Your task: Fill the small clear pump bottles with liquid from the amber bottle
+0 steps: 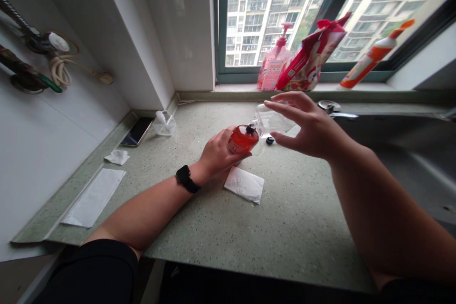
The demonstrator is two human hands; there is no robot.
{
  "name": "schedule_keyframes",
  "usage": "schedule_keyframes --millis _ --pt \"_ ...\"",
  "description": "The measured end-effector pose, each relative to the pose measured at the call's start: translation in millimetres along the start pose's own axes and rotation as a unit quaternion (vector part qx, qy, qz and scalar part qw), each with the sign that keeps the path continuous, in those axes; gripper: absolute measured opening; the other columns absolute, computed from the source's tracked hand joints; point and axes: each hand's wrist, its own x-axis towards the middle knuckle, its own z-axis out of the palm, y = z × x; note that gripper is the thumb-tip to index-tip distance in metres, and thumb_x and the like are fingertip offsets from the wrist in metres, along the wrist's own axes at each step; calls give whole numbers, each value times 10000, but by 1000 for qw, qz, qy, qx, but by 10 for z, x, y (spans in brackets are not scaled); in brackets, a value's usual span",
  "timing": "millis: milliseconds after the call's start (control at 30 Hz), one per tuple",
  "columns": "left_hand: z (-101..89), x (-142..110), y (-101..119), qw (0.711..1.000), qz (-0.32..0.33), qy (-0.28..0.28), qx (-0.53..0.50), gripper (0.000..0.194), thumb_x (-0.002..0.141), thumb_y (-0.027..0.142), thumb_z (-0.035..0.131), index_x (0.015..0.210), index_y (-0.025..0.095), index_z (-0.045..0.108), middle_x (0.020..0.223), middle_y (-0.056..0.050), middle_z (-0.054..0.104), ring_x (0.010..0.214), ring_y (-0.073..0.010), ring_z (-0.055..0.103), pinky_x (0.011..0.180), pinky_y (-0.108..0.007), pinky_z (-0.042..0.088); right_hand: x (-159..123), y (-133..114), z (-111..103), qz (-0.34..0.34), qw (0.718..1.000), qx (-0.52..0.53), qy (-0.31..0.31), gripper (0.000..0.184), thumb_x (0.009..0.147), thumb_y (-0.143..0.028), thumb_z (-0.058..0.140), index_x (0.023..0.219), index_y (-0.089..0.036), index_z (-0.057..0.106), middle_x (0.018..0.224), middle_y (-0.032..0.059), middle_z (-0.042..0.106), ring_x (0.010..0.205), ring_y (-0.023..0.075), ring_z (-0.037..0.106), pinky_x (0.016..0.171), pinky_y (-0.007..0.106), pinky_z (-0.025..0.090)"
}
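My left hand (pixel 221 152) is wrapped round a bottle of red-orange liquid (pixel 245 138), which has a dark neck and a label. In my right hand (pixel 302 123) is a clear bottle (pixel 272 119), tipped on its side between thumb and fingers. Its mouth meets the neck of the red bottle; whether liquid is flowing I cannot tell. A small black cap (pixel 270 140) lies on the counter just below the clear bottle. Under my left hand, nearer to me, rests a folded white tissue (pixel 245 184).
On the speckled counter (pixel 199 232), a phone (pixel 137 131), a clear plastic container (pixel 164 124), a crumpled tissue (pixel 117 156) and a flat tissue (pixel 94 198) lie at left. A steel sink (pixel 399 152) is at right. A pink pump bottle (pixel 273 64), a red pouch (pixel 311 57) and an orange-white bottle (pixel 368 61) line the sill.
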Motion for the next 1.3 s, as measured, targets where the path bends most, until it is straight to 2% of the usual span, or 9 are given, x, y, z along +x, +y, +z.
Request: schedule_keyframes --millis 100,267,333,533,833,1100,1300 --pt "0 -2 2 1000 1 0 -1 845 905 680 838 1545 248 494 1447 -159 716 1245 -326 743 1073 -514 625 0 -14 3 -10 1000 -8 6 717 962 -304 763 1639 -381 539 1486 124 612 1338 342 664 1120 567 621" --pt "-5 0 11 1000 0 -4 -4 843 909 685 830 1549 256 489 1452 -159 712 1242 -329 744 1066 -521 628 2 -30 -9 -3 1000 -4 4 781 959 -286 759 1662 -487 485 1506 75 607 1338 356 661 1110 593 629" --pt "-5 1 11 1000 0 -3 -3 844 908 681 834 1549 253 490 1462 -164 706 1259 -332 738 1082 -523 622 1 -29 -11 -4 1000 -3 4 803 948 -281 772 1666 -494 480 1512 70 609 1333 363 666 1102 595 628" --pt "-5 0 6 1000 9 0 8 864 905 687 833 1561 246 484 1450 -167 712 1241 -330 745 1060 -514 630 1 5 -2 -10 1000 -11 10 748 947 -300 775 1646 -411 533 1481 110 622 1320 357 677 1090 579 625" --pt "-1 6 -12 1000 30 6 1 832 925 676 818 1547 231 490 1419 -170 722 1218 -328 753 1029 -514 640 -2 30 -21 -22 1000 -22 5 737 947 -307 778 1640 -396 543 1474 116 622 1312 338 682 1088 579 632" --pt "5 0 -13 1000 25 6 3 844 919 679 825 1553 243 478 1425 -167 720 1231 -327 753 1046 -510 635 5 16 -33 -34 999 -36 6 788 928 -276 795 1657 -396 520 1479 129 636 1307 361 689 1089 610 629" --pt "-2 -3 -8 1000 28 4 4 842 921 666 829 1551 237 470 1454 -170 708 1257 -331 746 1062 -510 634 5 -8 -34 -38 998 -53 8 749 957 -292 773 1659 -359 519 1482 159 638 1307 365 694 1089 608 626"
